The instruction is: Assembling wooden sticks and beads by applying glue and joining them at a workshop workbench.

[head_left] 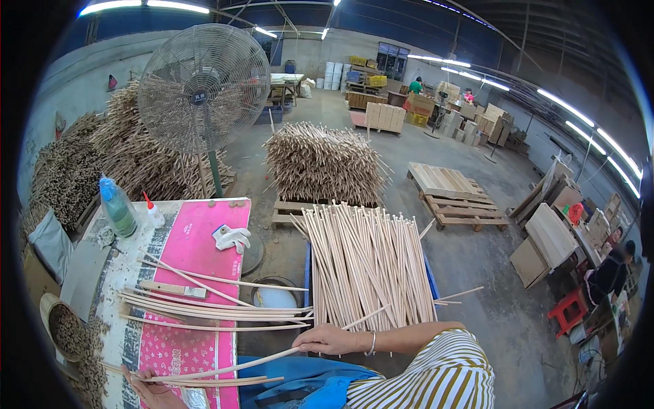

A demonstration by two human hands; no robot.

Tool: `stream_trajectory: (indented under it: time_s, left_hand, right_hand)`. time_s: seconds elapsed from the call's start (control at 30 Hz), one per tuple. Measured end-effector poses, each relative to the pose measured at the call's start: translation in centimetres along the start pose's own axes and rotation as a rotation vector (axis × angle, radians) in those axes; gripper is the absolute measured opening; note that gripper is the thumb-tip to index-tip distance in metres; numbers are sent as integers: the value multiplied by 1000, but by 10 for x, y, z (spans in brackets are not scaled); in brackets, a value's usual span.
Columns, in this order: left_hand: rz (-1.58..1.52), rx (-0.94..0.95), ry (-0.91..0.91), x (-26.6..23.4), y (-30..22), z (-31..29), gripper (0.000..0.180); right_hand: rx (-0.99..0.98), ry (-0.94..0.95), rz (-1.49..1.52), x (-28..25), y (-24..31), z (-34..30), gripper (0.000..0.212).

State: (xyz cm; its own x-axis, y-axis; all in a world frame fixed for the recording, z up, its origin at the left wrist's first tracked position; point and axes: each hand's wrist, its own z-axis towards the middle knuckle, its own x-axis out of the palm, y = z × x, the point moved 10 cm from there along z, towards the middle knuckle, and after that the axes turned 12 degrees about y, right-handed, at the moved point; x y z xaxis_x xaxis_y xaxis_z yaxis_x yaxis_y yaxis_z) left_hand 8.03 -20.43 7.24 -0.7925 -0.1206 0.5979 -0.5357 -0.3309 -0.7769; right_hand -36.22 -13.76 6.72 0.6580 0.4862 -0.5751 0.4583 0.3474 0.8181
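Observation:
A long pale wooden stick (pixel 267 358) slants across the near side of the table. My right hand (pixel 332 339) is closed around it, and its far end sticks out past the fingers. At the lower left, my left hand (pixel 151 391) has its fingers wrapped near the stick's other end. A few more sticks (pixel 235 383) lie just below the held one, close to my left hand. Beyond it, several other sticks (pixel 218 312) rest across the pink sheet (pixel 187 347) on the table, their ends hanging over its right edge.
A blue-sided bin (pixel 430 273) heaped with wooden sticks (pixel 364 262) stands right of the table. On the table are a glove (pixel 231 238), a green bottle (pixel 118 213) and a red-tipped bottle (pixel 155 213). A large fan (pixel 203 95) and stick piles (pixel 323 163) stand beyond; people work farther off.

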Motion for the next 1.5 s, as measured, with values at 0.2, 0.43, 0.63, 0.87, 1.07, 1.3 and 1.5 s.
stream_trajectory:
  time_s: [0.2, 0.43, 0.63, 0.87, 1.07, 1.3, 1.5]
  left_hand:
    - [1032, 4, -132, 6, -30, -5, 59]
    - [123, 173, -37, 14, -31, -14, 52]
    - [229, 183, -122, 1, -44, -28, 53]
    - [386, 207, -288, -42, -62, -44, 57]
    - [247, 23, -117, 10, -20, -69, 28]
    - [268, -86, -272, -23, -32, -168, 11]
    - [411, -16, -362, -37, -78, -197, 19]
  right_hand:
    - [28, 143, 225, 13, -12, 1, 31]
    - [30, 292, 432, 36, -22, 17, 33]
    - [164, 448, 582, 56, -20, 12, 32]
    - [175, 449, 574, 61, -48, 31, 28]
    - [154, -138, 325, -23, -60, 96, 24]
    - [-32, -232, 38, -20, -54, 227, 22]
    - [-111, -313, -429, 2, -30, 257, 23]
